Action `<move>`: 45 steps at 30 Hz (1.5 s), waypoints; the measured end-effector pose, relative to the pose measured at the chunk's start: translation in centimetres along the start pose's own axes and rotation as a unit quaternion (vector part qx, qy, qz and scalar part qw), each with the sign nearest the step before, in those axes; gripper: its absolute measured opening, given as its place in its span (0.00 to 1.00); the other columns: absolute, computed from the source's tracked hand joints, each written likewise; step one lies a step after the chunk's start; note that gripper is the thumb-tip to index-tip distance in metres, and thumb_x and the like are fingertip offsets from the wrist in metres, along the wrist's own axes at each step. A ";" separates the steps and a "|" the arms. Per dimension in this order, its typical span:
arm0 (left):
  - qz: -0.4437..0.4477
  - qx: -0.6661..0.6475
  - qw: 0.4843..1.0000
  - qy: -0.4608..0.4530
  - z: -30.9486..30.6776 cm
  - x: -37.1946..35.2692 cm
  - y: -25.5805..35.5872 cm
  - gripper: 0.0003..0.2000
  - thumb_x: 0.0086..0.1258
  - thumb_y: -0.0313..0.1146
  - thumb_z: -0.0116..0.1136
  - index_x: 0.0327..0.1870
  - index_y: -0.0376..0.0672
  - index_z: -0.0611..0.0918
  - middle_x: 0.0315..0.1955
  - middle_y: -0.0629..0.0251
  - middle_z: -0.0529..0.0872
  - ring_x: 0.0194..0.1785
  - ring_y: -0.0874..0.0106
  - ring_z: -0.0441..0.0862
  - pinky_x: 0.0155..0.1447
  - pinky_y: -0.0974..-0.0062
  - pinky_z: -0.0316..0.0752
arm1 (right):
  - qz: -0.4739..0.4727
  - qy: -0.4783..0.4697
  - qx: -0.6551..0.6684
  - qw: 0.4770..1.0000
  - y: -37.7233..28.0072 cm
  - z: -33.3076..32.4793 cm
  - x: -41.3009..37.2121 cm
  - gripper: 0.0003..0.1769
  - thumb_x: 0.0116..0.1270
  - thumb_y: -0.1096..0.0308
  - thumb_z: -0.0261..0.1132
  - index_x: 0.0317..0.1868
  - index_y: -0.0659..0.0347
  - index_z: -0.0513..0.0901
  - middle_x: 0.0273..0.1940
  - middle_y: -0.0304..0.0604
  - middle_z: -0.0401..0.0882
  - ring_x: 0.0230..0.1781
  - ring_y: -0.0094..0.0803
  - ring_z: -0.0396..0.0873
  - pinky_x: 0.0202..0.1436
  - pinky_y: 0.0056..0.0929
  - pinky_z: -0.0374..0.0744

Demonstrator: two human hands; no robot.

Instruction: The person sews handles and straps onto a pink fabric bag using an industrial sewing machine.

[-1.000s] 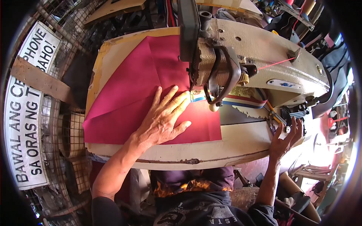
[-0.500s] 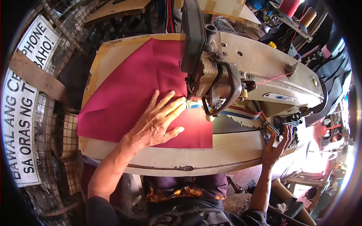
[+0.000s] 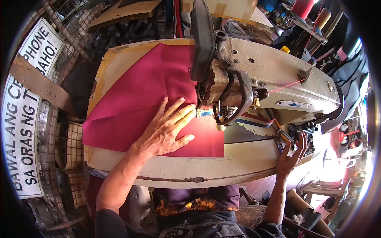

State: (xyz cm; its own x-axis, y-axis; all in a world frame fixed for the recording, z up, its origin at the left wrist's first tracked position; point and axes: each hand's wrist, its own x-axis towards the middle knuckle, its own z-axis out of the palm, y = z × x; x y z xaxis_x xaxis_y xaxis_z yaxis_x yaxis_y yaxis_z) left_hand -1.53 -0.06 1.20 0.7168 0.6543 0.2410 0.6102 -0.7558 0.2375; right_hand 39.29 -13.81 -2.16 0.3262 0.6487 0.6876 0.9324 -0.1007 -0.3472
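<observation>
My left hand (image 3: pixel 164 133) lies flat with fingers spread on a dark red fabric panel (image 3: pixel 131 99), its fingertips close to the sewing machine's needle area. The panel's right part passes under the sewing machine (image 3: pixel 266 71), beside a short blue and white strip (image 3: pixel 205 113). At the right end of the machine bed, my right hand (image 3: pixel 291 160) is raised with thumb and fingers apart, next to the small metal winder parts (image 3: pixel 301 131). A tool with orange-and-black handles (image 3: pixel 283 134) lies by its thumb.
A striped ribbon (image 3: pixel 254 120) loops under the machine arm. Red thread runs from a spool (image 3: pixel 302 8) on a stand at the back right. To the left, a lettered sign (image 3: pixel 24 131) hangs by a wire mesh. A wooden table (image 3: pixel 125 14) stands behind.
The view has shifted slightly. Both hands, the red panel and the machine keep nearly the same places relative to each other.
</observation>
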 end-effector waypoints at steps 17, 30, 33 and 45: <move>-0.008 0.004 1.000 0.006 0.2 0.1 0.0 0.33 0.72 0.51 0.62 0.71 0.37 0.74 0.75 0.55 0.70 0.80 0.53 0.62 0.83 0.38 0.49 | -0.008 0.013 -0.002 1.000 -0.6 -0.1 0.2 0.25 0.75 0.75 0.63 0.71 0.66 0.74 0.72 0.57 0.72 0.72 0.52 0.72 0.64 0.45 0.78; 0.006 0.001 1.000 0.010 0.1 -0.3 0.2 0.34 0.72 0.52 0.61 0.72 0.36 0.73 0.73 0.54 0.72 0.79 0.53 0.64 0.82 0.39 0.50 | -0.010 0.007 -0.056 0.998 -0.4 -0.3 0.1 0.15 0.73 0.77 0.63 0.57 0.69 0.86 0.59 0.54 0.84 0.62 0.49 0.82 0.67 0.45 0.78; 0.005 0.000 1.000 0.015 0.1 -0.4 0.4 0.33 0.72 0.51 0.61 0.72 0.36 0.74 0.72 0.54 0.72 0.78 0.54 0.65 0.82 0.39 0.51 | -0.013 0.010 -0.031 0.999 0.2 -0.1 -0.3 0.19 0.74 0.76 0.63 0.63 0.68 0.82 0.64 0.55 0.80 0.67 0.51 0.77 0.70 0.47 0.76; 0.000 0.003 1.000 0.020 0.7 -0.2 -0.3 0.35 0.72 0.52 0.61 0.73 0.37 0.72 0.74 0.52 0.71 0.80 0.52 0.61 0.84 0.39 0.48 | -0.068 0.076 -0.061 0.993 2.3 -2.4 5.2 0.27 0.78 0.67 0.63 0.75 0.60 0.71 0.75 0.53 0.68 0.77 0.51 0.66 0.78 0.50 0.63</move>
State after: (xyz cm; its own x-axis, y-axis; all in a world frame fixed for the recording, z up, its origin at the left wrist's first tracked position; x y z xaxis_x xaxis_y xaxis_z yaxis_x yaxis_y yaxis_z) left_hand -1.64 0.02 0.40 0.7024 0.6548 0.2791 0.6124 -0.7558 0.2317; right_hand 43.48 -12.48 2.10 0.2074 0.5425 0.8140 0.9782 -0.1169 -0.1714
